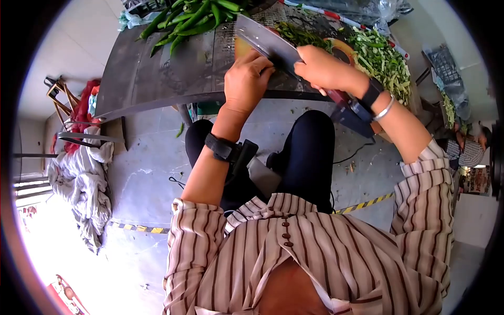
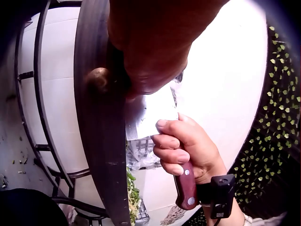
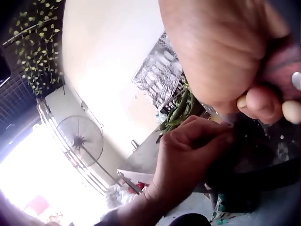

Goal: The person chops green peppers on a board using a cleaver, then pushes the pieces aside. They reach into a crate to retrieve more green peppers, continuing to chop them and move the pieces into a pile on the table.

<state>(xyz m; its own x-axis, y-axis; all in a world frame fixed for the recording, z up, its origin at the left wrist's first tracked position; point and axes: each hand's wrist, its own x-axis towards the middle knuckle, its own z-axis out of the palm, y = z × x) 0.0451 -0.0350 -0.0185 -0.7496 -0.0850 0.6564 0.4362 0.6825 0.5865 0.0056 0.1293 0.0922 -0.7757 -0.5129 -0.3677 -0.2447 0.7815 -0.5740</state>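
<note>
Left hand (image 1: 247,79) curls its fingers in beside the knife (image 1: 270,44); pinching anything? Can't tell. Right hand (image 1: 328,68) grips that knife by its red handle (image 2: 186,188), blade slanting out over the table (image 1: 157,68). Chopped greens (image 1: 386,65) lie heaped to the right; farther out, whole green peppers (image 1: 194,21) pile up.

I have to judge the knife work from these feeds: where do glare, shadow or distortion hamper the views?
Head: bowed by fisheye with black corners, lower left burned white, though the knife and green peppers read clearly. Left wrist: wall blown out, left hand in deep shadow. Right wrist: bright glare at lower left, dark patch beneath the right hand hard to read.
</note>
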